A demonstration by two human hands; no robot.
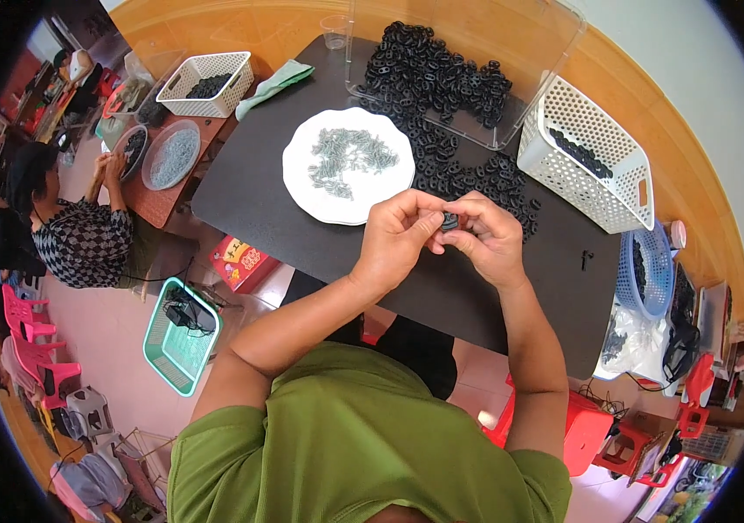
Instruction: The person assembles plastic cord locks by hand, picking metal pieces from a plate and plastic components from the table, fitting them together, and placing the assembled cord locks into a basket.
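Note:
My left hand and my right hand meet over the dark table, fingertips closed around a small black plastic piece. Both thumbs and index fingers pinch it; its exact shape is partly covered. Just beyond my hands spreads a heap of oval black plastic pieces with holes, spilling from a clear plastic bin lying at the far side. To the left of my hands sits a white scalloped plate, bearing many small silvery metal pieces, like screws or pins.
A white perforated basket of black pieces stands at the table's right, near a blue basket. A green cloth and clear cup lie at the far left. Leftward, another person sits at a brown table; a green basket is below.

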